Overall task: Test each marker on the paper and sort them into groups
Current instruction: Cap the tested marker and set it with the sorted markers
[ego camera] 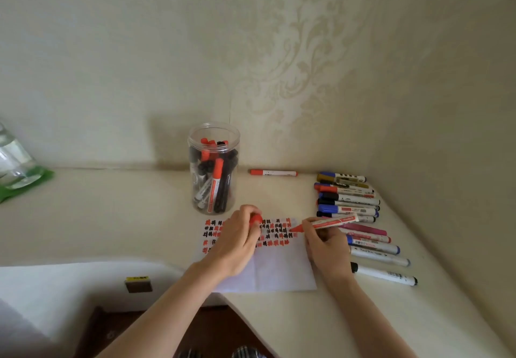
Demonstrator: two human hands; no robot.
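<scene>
Right hand [321,239] grips uncapped red marker [331,222], tip on paper [268,268]; left hand [240,234] pinches its cap [255,219]; sorted row [360,218] at three o'clock, jar [213,169] at twelve part-full: roughly midway.

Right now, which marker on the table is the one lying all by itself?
Start at the clear plastic jar of markers standing by the wall. Just right of it, along the table's back edge, lies a single red-capped marker with a white barrel. Unlike the crowded row of markers further right, it touches nothing.
</scene>
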